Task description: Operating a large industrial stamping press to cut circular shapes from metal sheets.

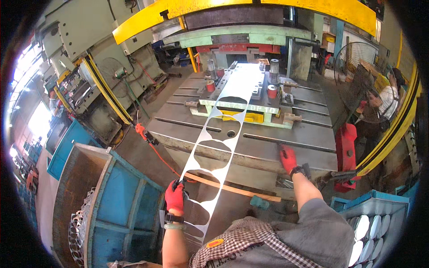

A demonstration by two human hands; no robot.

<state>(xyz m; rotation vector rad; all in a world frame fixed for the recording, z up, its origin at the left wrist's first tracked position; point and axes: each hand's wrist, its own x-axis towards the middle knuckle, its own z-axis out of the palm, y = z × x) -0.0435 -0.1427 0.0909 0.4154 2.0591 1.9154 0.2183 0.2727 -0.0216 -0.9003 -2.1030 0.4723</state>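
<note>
A long strip of shiny sheet metal (241, 82) runs from the press die toward me. Its near part is a skeleton with several large round cutouts, and the far part lies solid on the die. My left hand (174, 197), in a red glove with dark fingertips, is closed on the strip's left edge. The die's pale green base (268, 119) sits on the slotted steel press bed (308, 143), with red collars and posts beside the sheet. My right hand (288, 158), also red-gloved, rests on the bed's front edge with fingers stretched out, apart from the strip.
At left stands a blue bin (114, 201) holding scrap skeletons (79, 234). Round metal discs (368, 232) are stacked in a blue container at lower right. A red pedestal (346, 152) and caged fan (362, 85) stand right; another person (388, 100) is behind. A yellow beam (250, 5) crosses overhead.
</note>
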